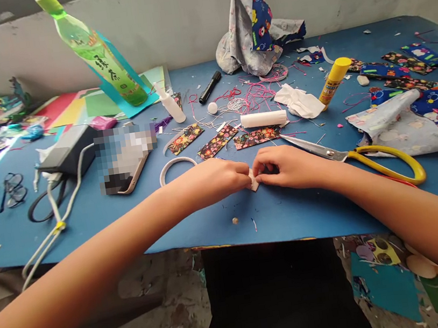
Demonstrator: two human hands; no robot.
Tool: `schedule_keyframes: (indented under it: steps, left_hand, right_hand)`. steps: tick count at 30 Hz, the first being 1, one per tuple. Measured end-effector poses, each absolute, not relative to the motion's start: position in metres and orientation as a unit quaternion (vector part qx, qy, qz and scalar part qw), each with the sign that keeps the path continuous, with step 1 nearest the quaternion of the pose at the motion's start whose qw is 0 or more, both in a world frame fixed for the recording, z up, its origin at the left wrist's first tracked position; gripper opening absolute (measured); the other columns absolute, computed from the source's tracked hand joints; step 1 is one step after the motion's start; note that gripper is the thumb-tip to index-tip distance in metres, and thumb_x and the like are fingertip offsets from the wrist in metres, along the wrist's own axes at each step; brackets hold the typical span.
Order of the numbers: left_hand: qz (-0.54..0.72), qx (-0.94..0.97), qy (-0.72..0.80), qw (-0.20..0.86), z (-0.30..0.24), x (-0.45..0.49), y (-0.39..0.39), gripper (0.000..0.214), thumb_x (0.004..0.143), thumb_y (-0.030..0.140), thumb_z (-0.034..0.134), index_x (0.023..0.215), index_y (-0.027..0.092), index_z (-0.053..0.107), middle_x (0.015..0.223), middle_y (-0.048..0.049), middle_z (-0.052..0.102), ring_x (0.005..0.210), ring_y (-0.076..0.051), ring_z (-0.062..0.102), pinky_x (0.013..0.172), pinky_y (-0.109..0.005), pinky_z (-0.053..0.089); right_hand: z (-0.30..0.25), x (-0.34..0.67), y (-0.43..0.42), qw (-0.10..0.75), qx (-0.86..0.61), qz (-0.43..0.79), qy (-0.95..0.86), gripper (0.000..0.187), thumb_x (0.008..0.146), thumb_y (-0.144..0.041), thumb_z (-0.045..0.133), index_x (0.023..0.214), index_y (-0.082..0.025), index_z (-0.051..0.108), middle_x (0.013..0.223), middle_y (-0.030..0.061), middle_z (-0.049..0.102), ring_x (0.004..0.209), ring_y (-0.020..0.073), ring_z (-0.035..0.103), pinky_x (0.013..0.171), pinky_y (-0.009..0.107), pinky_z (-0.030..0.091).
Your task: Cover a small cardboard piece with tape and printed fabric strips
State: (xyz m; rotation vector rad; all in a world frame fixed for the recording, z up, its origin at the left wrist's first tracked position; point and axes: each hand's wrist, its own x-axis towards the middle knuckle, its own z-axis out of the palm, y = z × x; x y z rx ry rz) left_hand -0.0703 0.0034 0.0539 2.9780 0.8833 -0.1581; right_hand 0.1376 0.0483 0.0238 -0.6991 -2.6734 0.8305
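Observation:
Close to the table's front edge, my left hand (pixel 227 178) and my right hand (pixel 274 167) meet over a small pale piece (pixel 253 182), which looks like the back of a fabric scrap. Fingers of both hands pinch it from either side and hide most of it. Just beyond lie three dark floral fabric strips (pixel 218 141). A white tube (pixel 264 119) rests against the rightmost one. A roll of white tape (pixel 170 166) is partly behind my left wrist. Yellow-handled scissors (pixel 340 155) lie half open beside my right forearm, blades pointing left.
On the left are a phone (pixel 129 165), a black power adapter (pixel 68 147) with cables, glasses (pixel 14 190) and a tilted green bottle (pixel 101 61). Behind the strips are a marker (pixel 210 87), pink thread (pixel 256 98) and a yellow-capped glue stick (pixel 333 82). Patterned cloth (pixel 419 114) lies at right.

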Motion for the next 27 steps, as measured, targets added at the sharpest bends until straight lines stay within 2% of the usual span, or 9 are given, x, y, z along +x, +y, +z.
schedule_keyframes:
  steps: [6, 15, 22, 27]
  left_hand:
    - [-0.067, 0.962, 0.266, -0.011, 0.0511, -0.0712, 0.0020, 0.021, 0.092, 0.017, 0.052, 0.105, 0.018, 0.068, 0.093, -0.0049, 0.069, 0.078, -0.016, 0.067, 0.061, -0.022, 0.047]
    - [-0.082, 0.959, 0.270, -0.036, 0.0501, -0.0709, -0.0004, 0.019, 0.093, 0.016, 0.050, 0.100, 0.017, 0.067, 0.092, -0.0045, 0.067, 0.075, -0.015, 0.065, 0.058, -0.022, 0.044]
    - [-0.052, 0.952, 0.300, -0.001, 0.0500, -0.0717, 0.0017, 0.025, 0.096, 0.031, 0.048, 0.105, 0.023, 0.069, 0.093, -0.0020, 0.069, 0.074, -0.014, 0.067, 0.056, -0.022, 0.042]
    - [-0.049, 0.954, 0.296, -0.012, 0.0492, -0.0708, 0.0002, 0.024, 0.096, 0.029, 0.047, 0.105, 0.023, 0.069, 0.093, -0.0018, 0.069, 0.075, -0.013, 0.067, 0.055, -0.021, 0.041]
  right_hand:
    - [0.0247, 0.1374, 0.0487, 0.127, -0.241, 0.287, -0.919, 0.011, 0.082, -0.015, 0.061, 0.090, -0.014, 0.070, 0.082, 0.0039, 0.063, 0.070, 0.0139, 0.055, 0.065, 0.024, 0.039]
    - [0.0239, 0.1370, 0.0481, 0.127, -0.241, 0.282, -0.920, 0.011, 0.082, -0.015, 0.062, 0.090, -0.013, 0.069, 0.081, 0.0040, 0.062, 0.070, 0.0142, 0.054, 0.066, 0.025, 0.039]
    - [0.0231, 0.1376, 0.0477, 0.127, -0.244, 0.281, -0.919, 0.011, 0.082, -0.015, 0.062, 0.089, -0.014, 0.069, 0.082, 0.0039, 0.062, 0.071, 0.0142, 0.054, 0.066, 0.025, 0.039]
    - [0.0244, 0.1377, 0.0481, 0.128, -0.241, 0.277, -0.921, 0.010, 0.082, -0.016, 0.062, 0.089, -0.014, 0.070, 0.082, 0.0038, 0.062, 0.069, 0.0137, 0.053, 0.065, 0.024, 0.038]
